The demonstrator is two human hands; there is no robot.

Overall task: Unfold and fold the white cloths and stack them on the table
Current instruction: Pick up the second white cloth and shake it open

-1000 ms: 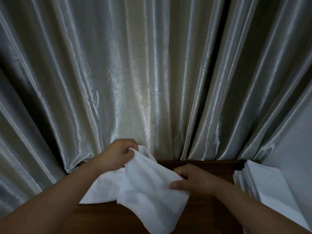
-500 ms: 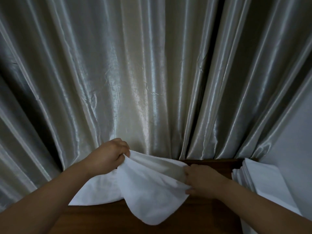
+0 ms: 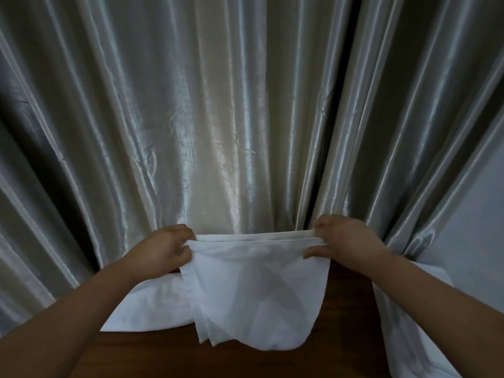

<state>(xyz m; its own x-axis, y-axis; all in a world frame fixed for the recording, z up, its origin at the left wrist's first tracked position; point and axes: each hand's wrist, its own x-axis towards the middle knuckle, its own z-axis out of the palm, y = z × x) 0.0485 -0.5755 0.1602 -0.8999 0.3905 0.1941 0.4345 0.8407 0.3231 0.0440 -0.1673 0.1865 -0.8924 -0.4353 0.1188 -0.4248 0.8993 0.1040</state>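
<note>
A white cloth [image 3: 256, 290] hangs in several layers above the brown table [image 3: 169, 353], stretched between my two hands. My left hand [image 3: 163, 248] pinches its upper left corner. My right hand [image 3: 343, 241] pinches the upper right corner, thumb in front. The top edge runs nearly level between them and the lower edge sags in a curve just over the table. Another white cloth [image 3: 147, 306] lies flat on the table behind it at the left. A stack of white cloths [image 3: 403, 339] sits at the right, partly hidden by my right forearm.
A shiny grey pleated curtain [image 3: 231, 118] hangs right behind the table and fills most of the view. A pale wall [image 3: 480, 219] shows at the far right.
My hands have moved apart and upward, pulling the cloth from a bunched drape into a taut top edge. My right hand went right and now covers part of the stack.
</note>
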